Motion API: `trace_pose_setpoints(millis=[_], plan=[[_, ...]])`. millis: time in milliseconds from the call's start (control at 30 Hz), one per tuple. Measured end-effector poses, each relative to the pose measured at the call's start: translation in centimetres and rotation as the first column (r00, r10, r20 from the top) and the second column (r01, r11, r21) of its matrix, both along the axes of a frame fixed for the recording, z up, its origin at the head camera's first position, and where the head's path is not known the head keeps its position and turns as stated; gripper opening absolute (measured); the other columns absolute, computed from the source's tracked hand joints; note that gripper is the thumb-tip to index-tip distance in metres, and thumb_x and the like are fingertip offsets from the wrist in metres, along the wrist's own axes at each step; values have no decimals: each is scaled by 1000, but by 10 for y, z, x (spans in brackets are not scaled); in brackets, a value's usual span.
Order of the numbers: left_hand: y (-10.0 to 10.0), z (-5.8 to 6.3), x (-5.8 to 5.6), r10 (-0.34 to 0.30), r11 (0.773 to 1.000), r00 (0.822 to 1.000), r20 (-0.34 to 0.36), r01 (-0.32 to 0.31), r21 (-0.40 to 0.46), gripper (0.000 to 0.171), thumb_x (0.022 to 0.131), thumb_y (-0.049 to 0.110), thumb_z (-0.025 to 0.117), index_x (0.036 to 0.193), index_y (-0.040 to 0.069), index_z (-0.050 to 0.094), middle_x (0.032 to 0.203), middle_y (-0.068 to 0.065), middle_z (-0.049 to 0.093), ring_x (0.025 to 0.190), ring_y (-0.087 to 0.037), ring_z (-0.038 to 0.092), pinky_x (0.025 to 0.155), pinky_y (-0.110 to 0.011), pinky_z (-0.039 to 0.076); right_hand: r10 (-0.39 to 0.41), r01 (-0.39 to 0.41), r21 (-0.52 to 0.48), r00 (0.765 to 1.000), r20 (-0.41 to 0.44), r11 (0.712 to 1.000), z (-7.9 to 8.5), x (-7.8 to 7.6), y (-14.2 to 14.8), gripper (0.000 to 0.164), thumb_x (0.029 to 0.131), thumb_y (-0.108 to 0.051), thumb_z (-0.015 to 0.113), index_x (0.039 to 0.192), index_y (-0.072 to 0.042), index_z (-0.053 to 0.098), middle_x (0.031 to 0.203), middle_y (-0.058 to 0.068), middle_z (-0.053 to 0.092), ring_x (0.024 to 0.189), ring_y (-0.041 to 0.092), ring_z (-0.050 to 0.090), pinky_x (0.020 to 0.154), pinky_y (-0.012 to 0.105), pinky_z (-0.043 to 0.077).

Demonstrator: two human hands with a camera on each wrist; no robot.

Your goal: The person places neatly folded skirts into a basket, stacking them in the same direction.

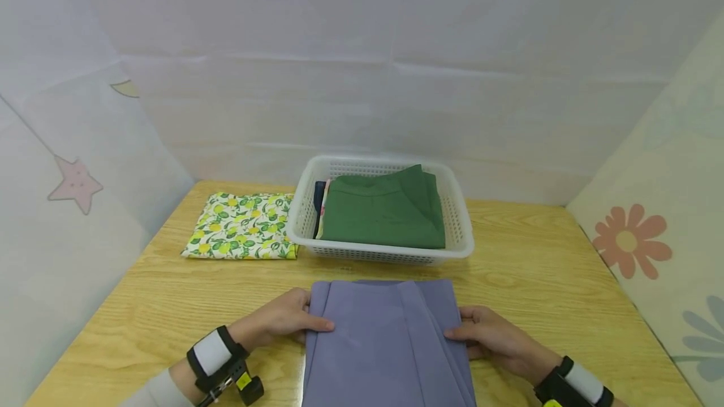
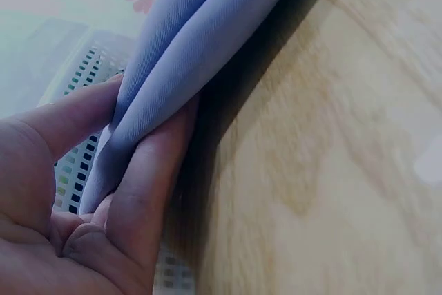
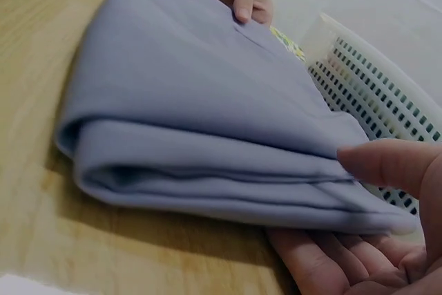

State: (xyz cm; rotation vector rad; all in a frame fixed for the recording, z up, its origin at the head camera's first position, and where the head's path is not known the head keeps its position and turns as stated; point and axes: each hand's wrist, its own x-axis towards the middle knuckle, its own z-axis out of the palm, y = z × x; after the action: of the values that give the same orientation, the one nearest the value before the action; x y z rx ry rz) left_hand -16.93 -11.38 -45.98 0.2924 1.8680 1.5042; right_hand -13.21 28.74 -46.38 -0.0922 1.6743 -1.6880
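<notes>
A folded lilac-grey garment point(image 1: 367, 344) lies in front of the basket at the near side of the table. My left hand point(image 1: 285, 316) pinches its left edge, thumb on top and fingers underneath. On the opposite edge my right hand point(image 1: 500, 341) grips the layers the same way. Seen from the right wrist, the garment point(image 3: 186, 67) is folded in several thick layers, and the right thumb point(image 3: 387, 164) presses on top while the fingers reach below. In the left wrist view the cloth point(image 2: 186, 53) is held between thumb and fingers, with shadow under it.
Behind the garment stands a white perforated basket point(image 1: 464, 240) holding a folded green garment point(image 1: 379, 209) and other folded cloth at its left. A lemon-print folded cloth point(image 1: 243, 228) lies left of the basket. White sheeting point(image 1: 362, 80) surrounds the wooden table point(image 1: 141, 325).
</notes>
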Motion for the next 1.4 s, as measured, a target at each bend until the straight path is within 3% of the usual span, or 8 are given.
trace_pose_setpoints(millis=[200, 367, 533, 867, 1000, 1133, 1400], plan=[[0, 1, 1, -23, 999, 998, 61, 21, 40, 48, 88, 20, 75, 126, -5, 58, 108, -17, 73, 93, -28, 74, 77, -40, 62, -29, 29, 32, 999, -14, 999, -1, 5, -12, 59, 94, -16, 66, 141, 11, 41, 122, 10, 69, 108, 21, 67, 89, 36, 58], [4, 0, 1, -62, 995, 994, 92, 54, 86, 49, 88, 18, 75, 128, -3, 56, 114, -16, 72, 98, -26, 73, 83, -40, 61, -62, 73, 133, 995, -80, 988, -1, 7, -22, 62, 92, -19, 70, 139, 10, 43, 123, 10, 67, 110, 19, 64, 90, 30, 53], [5, -2, 1, -67, 994, 994, 84, 59, 93, 49, 87, 14, 75, 129, -2, 55, 117, -14, 70, 103, -24, 71, 86, -38, 60, -81, 107, 200, 988, -130, 974, -2, 10, -29, 67, 87, -17, 75, 139, 9, 42, 128, 12, 62, 114, 20, 60, 92, 29, 48], [5, 2, 2, -43, 997, 999, 30, 41, 65, 44, 85, 10, 77, 123, -1, 60, 112, -13, 72, 98, -22, 71, 83, -33, 59, -109, 127, 177, 988, -110, 976, 0, 14, -29, 67, 87, -16, 74, 140, 10, 43, 130, 12, 63, 117, 21, 58, 96, 32, 48], [6, 12, 2, -55, 998, 998, -41, 56, 35, 41, 85, 13, 77, 121, 2, 63, 113, -9, 72, 100, -16, 68, 86, -26, 54, -97, 111, 130, 990, -107, 985, 8, 15, -28, 62, 89, -14, 72, 138, 10, 44, 126, 10, 65, 114, 19, 61, 92, 30, 50], [7, 26, 3, -72, 995, 995, -71, 76, 63, 38, 85, 14, 77, 119, 2, 64, 112, -8, 73, 100, -15, 68, 87, -27, 53, -65, 73, 67, 991, -117, 995, 24, 17, -27, 54, 92, -13, 68, 136, 10, 46, 124, 8, 66, 113, 18, 62, 93, 30, 52], [7, 71, 4, -139, 985, 977, -160, 152, 75, 39, 87, 14, 75, 121, -1, 61, 109, -9, 72, 98, -18, 69, 86, -29, 55, -16, 23, 46, 988, -151, 999, 69, 23, -29, 49, 93, -12, 67, 134, 5, 47, 123, 6, 67, 112, 19, 63, 92, 33, 53]])
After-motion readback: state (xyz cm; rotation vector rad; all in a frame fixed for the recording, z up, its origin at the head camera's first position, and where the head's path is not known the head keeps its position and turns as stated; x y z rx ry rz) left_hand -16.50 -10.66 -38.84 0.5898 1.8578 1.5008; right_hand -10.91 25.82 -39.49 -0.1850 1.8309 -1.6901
